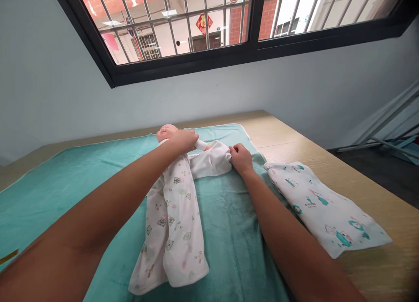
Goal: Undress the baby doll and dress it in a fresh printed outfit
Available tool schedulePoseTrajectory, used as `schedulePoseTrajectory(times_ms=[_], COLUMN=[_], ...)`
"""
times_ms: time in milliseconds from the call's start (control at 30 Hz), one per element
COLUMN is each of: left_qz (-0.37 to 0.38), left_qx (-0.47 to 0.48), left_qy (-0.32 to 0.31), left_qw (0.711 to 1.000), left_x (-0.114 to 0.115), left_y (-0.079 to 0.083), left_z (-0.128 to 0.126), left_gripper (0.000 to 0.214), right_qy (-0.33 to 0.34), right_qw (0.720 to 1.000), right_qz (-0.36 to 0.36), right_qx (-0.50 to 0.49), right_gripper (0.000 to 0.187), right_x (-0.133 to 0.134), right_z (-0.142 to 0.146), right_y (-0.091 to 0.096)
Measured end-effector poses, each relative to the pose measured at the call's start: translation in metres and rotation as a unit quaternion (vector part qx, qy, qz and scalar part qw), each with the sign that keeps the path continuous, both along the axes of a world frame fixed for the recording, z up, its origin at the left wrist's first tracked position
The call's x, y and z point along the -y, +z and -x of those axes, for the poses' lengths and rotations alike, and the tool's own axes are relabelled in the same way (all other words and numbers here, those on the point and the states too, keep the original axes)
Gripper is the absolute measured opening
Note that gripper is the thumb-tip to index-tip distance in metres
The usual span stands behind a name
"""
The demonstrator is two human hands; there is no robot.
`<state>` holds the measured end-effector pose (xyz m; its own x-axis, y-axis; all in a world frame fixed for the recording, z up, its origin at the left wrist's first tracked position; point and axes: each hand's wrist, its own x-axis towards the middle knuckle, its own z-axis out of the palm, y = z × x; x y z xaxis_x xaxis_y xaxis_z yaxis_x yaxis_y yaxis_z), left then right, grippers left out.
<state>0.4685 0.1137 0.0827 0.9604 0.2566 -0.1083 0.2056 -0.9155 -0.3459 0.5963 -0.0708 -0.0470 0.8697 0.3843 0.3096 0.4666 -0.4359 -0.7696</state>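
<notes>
A baby doll [166, 132] lies on its back on a teal towel [229, 206], its head toward the window wall. It has on a white baby outfit [178, 232] printed with small animals, the legs spread flat toward me. My left hand [186, 141] is closed over the doll's upper body and grips its white-sleeved arm, hiding most of the chest. A bit of the doll's hand shows beyond it. Fingers of my right hand [241, 158] pinch the end of a white sleeve [214, 160], stretched out sideways. The fabric inside that pinch is hidden.
A folded white cloth with teal prints [314, 206] lies on the right, partly on the wooden table [284, 140]. Behind the table is a wall with a dark-framed barred window [183, 64]. A metal frame [386, 127] stands at the far right.
</notes>
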Motion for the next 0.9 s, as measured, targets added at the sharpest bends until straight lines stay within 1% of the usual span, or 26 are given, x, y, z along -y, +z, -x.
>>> schedulePoseTrajectory(times_ms=[167,267,367,433,500,600,700,900], left_qz=[0.02,0.037,0.06,0.076,0.087,0.097,0.1,0.091], left_qx=[-0.014,-0.027,-0.037,-0.039,-0.039,-0.038,-0.045,-0.062], left_qy=[-0.032,-0.064,-0.103,-0.125,-0.133,-0.13,-0.132,-0.144], left_qw=[0.999,0.997,0.992,0.989,0.987,0.986,0.985,0.983], left_x=[0.015,0.027,0.034,0.035,0.034,0.03,0.028,0.031], left_y=[-0.029,-0.041,-0.05,-0.055,-0.06,-0.064,-0.064,-0.053], left_z=[-0.013,-0.02,-0.028,-0.035,-0.04,-0.045,-0.046,-0.038], left_gripper=[0.03,0.028,0.026,0.028,0.031,0.032,0.032,0.028], right_qy=[0.013,0.02,0.035,0.066,0.099,0.123,0.13,0.134], right_qw=[1.0,0.999,0.999,0.998,0.994,0.992,0.991,0.99], right_qz=[0.023,0.026,0.022,0.019,0.026,0.027,0.005,-0.04], right_qx=[0.006,0.007,0.009,0.014,0.024,0.028,0.024,0.011], right_gripper=[0.018,0.018,0.027,0.034,0.036,0.034,0.03,0.018], right_x=[-0.005,-0.005,-0.006,-0.007,-0.009,-0.012,-0.013,-0.011], right_z=[0.009,0.012,0.017,0.02,0.023,0.022,0.018,0.014], right_y=[0.0,0.002,0.007,0.01,0.011,0.009,0.004,0.003])
